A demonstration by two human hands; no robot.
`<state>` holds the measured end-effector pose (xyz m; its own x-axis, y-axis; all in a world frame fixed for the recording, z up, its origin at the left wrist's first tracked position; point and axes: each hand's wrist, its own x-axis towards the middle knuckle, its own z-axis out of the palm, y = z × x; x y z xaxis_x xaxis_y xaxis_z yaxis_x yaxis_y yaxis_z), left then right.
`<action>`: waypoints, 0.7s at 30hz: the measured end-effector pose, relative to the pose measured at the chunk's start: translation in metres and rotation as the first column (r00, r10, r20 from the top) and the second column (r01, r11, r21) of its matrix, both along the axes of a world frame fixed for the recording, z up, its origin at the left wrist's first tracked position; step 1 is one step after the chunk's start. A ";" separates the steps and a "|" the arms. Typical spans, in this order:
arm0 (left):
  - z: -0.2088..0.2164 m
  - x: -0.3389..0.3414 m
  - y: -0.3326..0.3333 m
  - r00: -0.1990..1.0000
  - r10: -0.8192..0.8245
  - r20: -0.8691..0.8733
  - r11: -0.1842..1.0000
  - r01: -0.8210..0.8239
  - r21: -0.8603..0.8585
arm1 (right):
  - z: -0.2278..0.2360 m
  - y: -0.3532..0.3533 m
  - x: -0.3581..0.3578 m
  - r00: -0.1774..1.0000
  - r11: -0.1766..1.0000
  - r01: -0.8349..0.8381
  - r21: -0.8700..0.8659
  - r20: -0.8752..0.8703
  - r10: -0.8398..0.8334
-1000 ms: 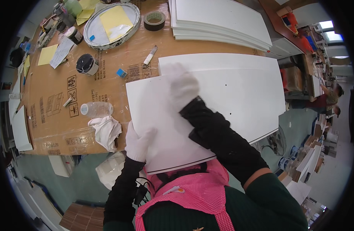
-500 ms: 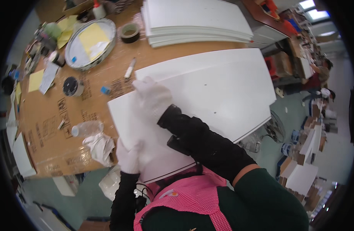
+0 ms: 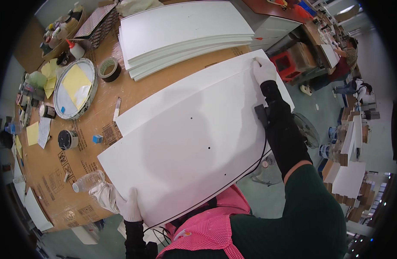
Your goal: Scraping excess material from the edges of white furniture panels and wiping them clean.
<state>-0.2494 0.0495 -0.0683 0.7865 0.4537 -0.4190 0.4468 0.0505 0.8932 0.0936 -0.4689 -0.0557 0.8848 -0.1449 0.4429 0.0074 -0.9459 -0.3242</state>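
Gloved hands are lifting a large white panel off the cardboard-covered workbench: the left hand is pinching the panel's near corner, while the right hand is clamped over its far edge. The sheet is riding tilted above a second white board, just beside the stack of white panels waiting at the bench's far end. Judging by that stack, many sheets are waiting for handling, and this one is not yet set down
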 end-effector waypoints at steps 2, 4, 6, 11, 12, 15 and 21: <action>0.001 0.002 -0.002 1.000 0.003 0.019 1.000 -0.002 -0.013 | 0.009 0.004 0.008 0.967 0.984 0.136 -0.114 -0.200 -0.156; 0.008 0.000 -0.006 0.997 0.067 0.027 0.994 -0.065 -0.087 | -0.011 0.086 -0.011 0.972 0.996 0.035 0.085 -0.233 -0.014; 0.013 -0.002 -0.002 0.999 0.034 0.004 0.997 -0.034 -0.066 | -0.005 0.151 -0.058 0.824 0.839 -0.509 0.191 -0.174 0.539; 0.008 0.000 -0.002 1.000 0.018 -0.026 1.000 -0.018 -0.003 | 0.008 0.079 -0.037 0.941 0.961 -0.151 0.233 -0.265 0.212; 0.007 -0.001 -0.001 1.000 -0.004 -0.010 0.999 0.004 -0.035 | 0.015 0.041 -0.022 0.963 0.970 0.014 0.242 -0.264 0.051; 0.014 0.004 -0.008 1.000 -0.025 0.010 0.996 0.026 -0.089 | 0.023 -0.008 -0.003 0.980 0.998 0.061 -0.014 -0.190 -0.063; 0.013 0.001 -0.002 1.000 -0.010 0.029 0.996 0.012 -0.083 | 0.003 0.105 -0.066 0.898 0.922 -0.361 0.139 -0.213 0.384</action>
